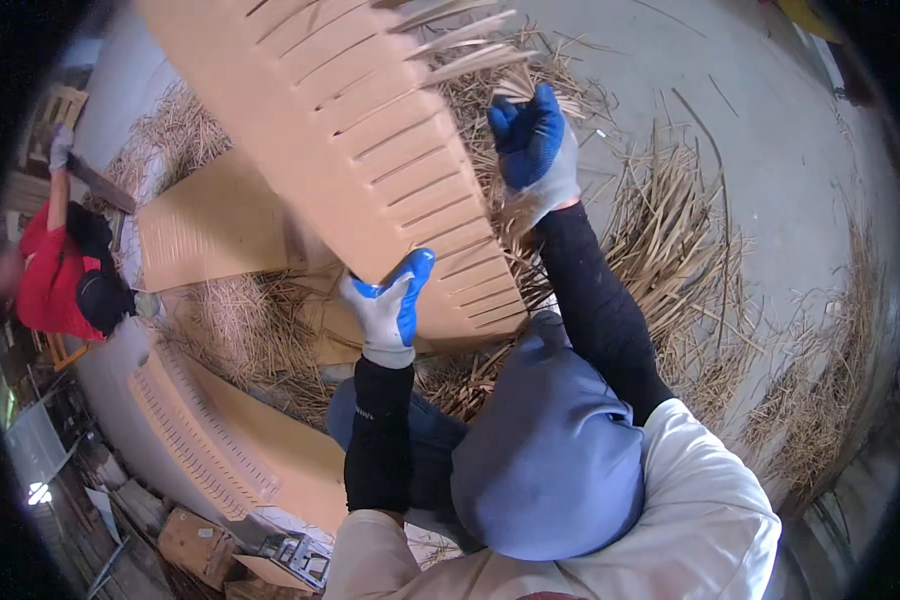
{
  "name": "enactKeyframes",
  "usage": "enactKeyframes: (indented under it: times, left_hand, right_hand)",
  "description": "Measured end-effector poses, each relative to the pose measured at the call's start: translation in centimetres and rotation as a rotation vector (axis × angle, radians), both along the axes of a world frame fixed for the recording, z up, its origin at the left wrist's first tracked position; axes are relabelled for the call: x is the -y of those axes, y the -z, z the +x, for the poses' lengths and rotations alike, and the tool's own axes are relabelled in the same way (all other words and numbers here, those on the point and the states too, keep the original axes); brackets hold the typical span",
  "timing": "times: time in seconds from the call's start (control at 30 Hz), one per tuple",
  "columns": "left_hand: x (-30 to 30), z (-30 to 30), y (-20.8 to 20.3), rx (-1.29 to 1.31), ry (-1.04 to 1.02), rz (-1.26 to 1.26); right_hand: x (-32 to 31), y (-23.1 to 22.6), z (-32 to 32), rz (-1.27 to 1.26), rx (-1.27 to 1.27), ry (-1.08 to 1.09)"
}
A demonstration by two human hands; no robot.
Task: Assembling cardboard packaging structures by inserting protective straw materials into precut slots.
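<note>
A long tan board [410, 150] with a row of narrow slits along its right edge rises across the middle of the view, tilted. My left hand [385, 305], in a white and blue glove, is closed on the board's lower left edge, thumb laid along its face. Right of the slit edge is my right hand [535, 155], also gloved, its blue fingers curled closed. Thin tan strips [518, 88] fan out at its fingertips. More loose strips [470, 55], smeared by motion, stick out along the board's upper right edge.
Heaps of thin strips [675, 235] lie on the grey floor [770, 130] to the right. More strips and a tan board [215, 220] lie to the left, with slitted boards [210, 430] below. A person in red [60, 270] works at far left. Wood and boxes [195, 545] stand at lower left.
</note>
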State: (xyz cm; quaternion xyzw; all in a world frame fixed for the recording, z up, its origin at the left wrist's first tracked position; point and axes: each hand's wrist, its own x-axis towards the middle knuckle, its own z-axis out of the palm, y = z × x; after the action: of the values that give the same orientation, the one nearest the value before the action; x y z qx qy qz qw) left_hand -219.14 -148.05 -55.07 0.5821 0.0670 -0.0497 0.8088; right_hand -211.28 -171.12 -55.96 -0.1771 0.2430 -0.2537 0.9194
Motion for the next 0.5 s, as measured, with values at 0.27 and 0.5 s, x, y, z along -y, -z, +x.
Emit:
enactKeyframes:
  times: [0.27,0.5]
  left_hand:
    - [-1.0,1.4,0.7,0.036,0.039,0.080]
    - [1.4,1.1,-0.4,0.010,-0.019,0.210]
  right_hand:
    - [-1.1,-4.4,-2.1,-0.839,-0.051,-0.421]
    - [-3.3,-5.1,-0.4,-1.071,-0.127,-0.022]
